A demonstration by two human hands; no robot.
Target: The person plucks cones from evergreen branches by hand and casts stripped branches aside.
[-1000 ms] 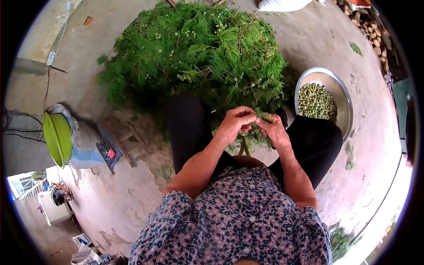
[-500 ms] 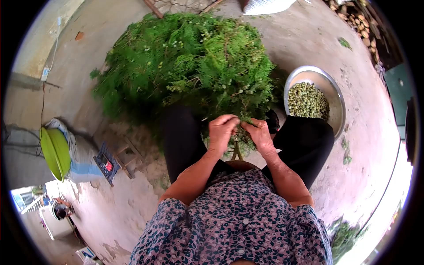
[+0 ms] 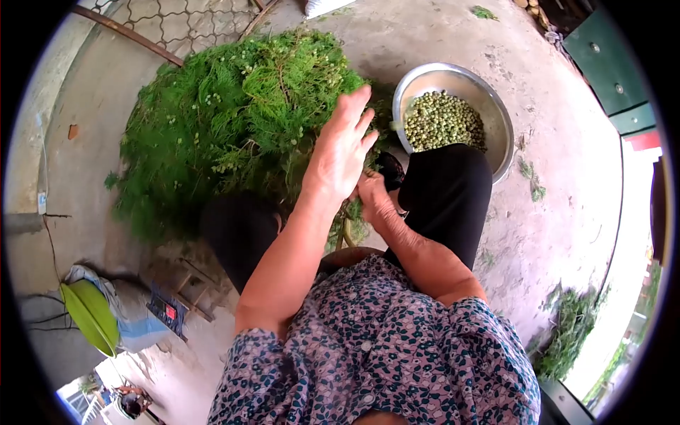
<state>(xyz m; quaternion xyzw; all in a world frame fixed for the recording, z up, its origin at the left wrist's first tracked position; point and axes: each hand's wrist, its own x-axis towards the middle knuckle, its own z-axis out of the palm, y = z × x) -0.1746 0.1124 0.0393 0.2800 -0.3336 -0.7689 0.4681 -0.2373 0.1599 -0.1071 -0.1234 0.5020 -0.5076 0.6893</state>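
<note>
My left hand (image 3: pixel 336 152) stretches forward over the near right part of a heap of green conifer branches (image 3: pixel 234 113). Its fingers are spread and nothing shows in them. Below and to its right, my right hand (image 3: pixel 371 193) is closed on a green conifer sprig (image 3: pixel 354 211), mostly hidden under the hands. To the right of the heap stands a steel bowl (image 3: pixel 501 117) partly filled with small round green cones (image 3: pixel 443 120). A small blurred green thing (image 3: pixel 395 125) shows at the bowl's left rim.
My dark-trousered knees (image 3: pixel 453 184) flank the hands, the right one overlapping the bowl's near edge. On the left are a lime-green basin (image 3: pixel 92 319), a sack (image 3: pixel 138 319) and a small wooden stool (image 3: pixel 195 287). More cut greenery (image 3: pixel 570 333) lies at the lower right.
My left hand has left my right hand, opened and swung forward towards the bowl. My right hand stays low and closed. The whole view has turned, shifting heap and bowl leftward.
</note>
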